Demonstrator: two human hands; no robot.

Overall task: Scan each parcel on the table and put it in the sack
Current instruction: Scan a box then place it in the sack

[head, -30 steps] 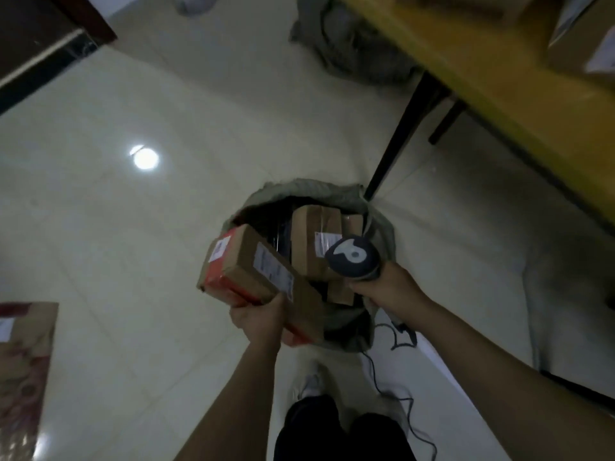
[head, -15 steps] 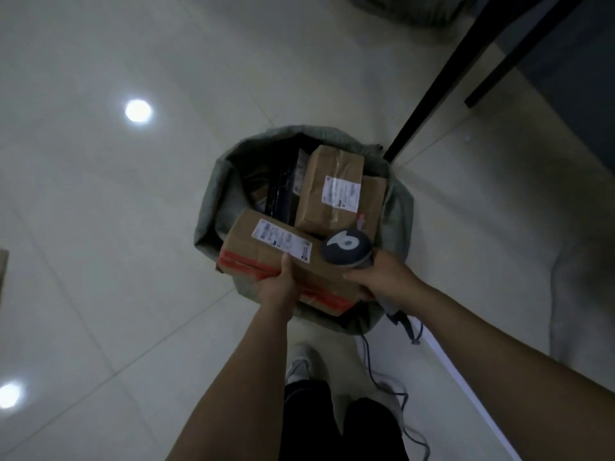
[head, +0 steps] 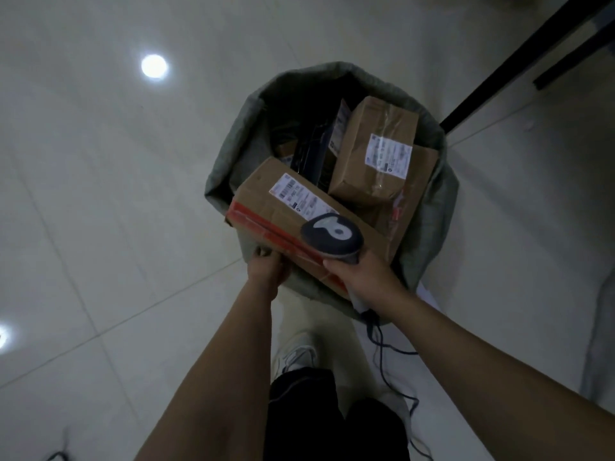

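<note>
The left grip [head: 266,269] holds the near lower edge of the box [head: 293,207], which lies tilted over the near rim of the sack [head: 229,161], partly above the parcels [head: 376,154] inside; so thin a hold could let it slide out onto the floor [head: 100,194]. The right grip [head: 361,277] is wrapped round the scanner [head: 331,237], whose cable [head: 382,344] trails by the shoe [head: 299,357] and might snag.

Glossy pale floor tiles [head: 100,227] run with thin grout lines. One round lamp reflection [head: 154,66] shines on them at upper left, another [head: 2,336] at the left edge. Two black table legs [head: 519,61] slant across the upper right.
</note>
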